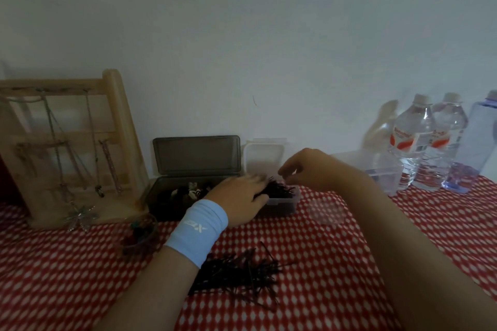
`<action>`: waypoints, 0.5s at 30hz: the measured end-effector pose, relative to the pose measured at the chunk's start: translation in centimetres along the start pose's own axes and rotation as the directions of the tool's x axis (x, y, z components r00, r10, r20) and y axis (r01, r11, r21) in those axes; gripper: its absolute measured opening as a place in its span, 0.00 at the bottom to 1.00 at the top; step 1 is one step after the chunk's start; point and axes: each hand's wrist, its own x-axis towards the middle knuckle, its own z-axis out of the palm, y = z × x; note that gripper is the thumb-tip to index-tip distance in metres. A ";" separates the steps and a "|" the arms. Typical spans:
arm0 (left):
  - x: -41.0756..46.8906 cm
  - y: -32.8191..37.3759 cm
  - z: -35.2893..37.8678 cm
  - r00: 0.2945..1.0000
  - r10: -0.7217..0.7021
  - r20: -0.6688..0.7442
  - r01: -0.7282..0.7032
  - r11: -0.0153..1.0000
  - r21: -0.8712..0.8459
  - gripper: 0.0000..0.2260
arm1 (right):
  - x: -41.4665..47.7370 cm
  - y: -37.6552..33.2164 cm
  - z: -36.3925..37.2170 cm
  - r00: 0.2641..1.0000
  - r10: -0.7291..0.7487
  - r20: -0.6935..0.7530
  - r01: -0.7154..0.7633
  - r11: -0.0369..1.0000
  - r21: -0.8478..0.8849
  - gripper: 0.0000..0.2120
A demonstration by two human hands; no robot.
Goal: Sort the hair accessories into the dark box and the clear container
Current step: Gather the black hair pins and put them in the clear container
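Hairpins (279, 188) between left hand (242, 195) and right hand (309, 169)

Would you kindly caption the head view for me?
Left hand rests on hairpins in clear container; right hand hovers above.

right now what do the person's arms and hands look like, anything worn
Both forearms are bare, no sleeves in view. Behind the left hand sits a wide light blue fabric wristband with a white logo. The right hand and its wrist carry no band or watch. No gloves on either hand.
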 end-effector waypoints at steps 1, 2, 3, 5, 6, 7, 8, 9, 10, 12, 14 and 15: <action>0.0 0.1 0.0 1.000 -0.004 0.007 0.004 1.000 0.015 0.23 | 0.0 -0.2 0.2 0.999 0.004 0.038 -0.003 1.000 -0.025 0.13; 0.0 0.1 -0.1 1.000 -0.011 0.000 0.011 1.000 0.023 0.23 | 0.1 -0.5 0.6 0.998 0.003 0.059 0.001 0.998 -0.059 0.13; 0.0 0.1 -0.2 1.000 -0.017 -0.017 0.018 0.999 0.036 0.23 | 0.2 -0.8 1.0 0.998 0.002 0.063 0.005 0.995 -0.101 0.12; -0.1 0.2 -0.4 0.997 -0.018 -0.070 0.022 0.998 0.055 0.22 | 0.4 -1.5 1.9 0.999 -0.001 0.043 0.008 0.986 -0.168 0.12; -0.2 0.3 -0.5 0.996 -0.017 -0.089 0.021 0.999 0.047 0.23 | 0.4 -1.7 2.1 0.999 -0.009 0.036 0.015 0.985 -0.174 0.12; -0.3 0.6 -0.4 0.996 -0.012 -0.093 0.015 0.999 0.032 0.23 | 0.4 -1.7 2.2 0.999 -0.017 0.032 0.022 0.987 -0.160 0.12; -0.4 0.8 -0.3 0.996 -0.001 -0.086 0.002 1.000 0.018 0.23 | 0.4 -1.7 2.0 0.999 -0.023 0.028 0.026 0.990 -0.136 0.11; -0.4 1.1 -0.2 0.997 0.011 -0.074 -0.010 1.000 0.014 0.23 | 0.2 -1.6 1.6 0.999 -0.024 0.022 0.026 0.993 -0.111 0.11; -0.4 1.3 0.0 0.998 0.018 -0.058 -0.017 1.000 0.022 0.24 | 0.1 -1.4 1.2 1.000 -0.022 0.008 0.023 0.996 -0.087 0.11; -0.2 1.5 0.2 0.999 0.019 -0.044 -0.018 0.999 0.038 0.24 | -0.3 -1.1 0.2 1.000 -0.009 -0.025 0.008 0.999 -0.049 0.10; -0.2 1.5 0.4 0.998 0.020 -0.061 -0.018 0.999 0.033 0.24 | -0.6 -0.9 -0.4 1.000 0.024 -0.014 -0.025 0.999 -0.038 0.07; -0.2 1.5 0.5 0.997 0.024 -0.070 -0.022 0.999 0.037 0.24 | -0.7 -0.9 -0.6 0.999 0.045 0.018 -0.045 0.998 -0.038 0.07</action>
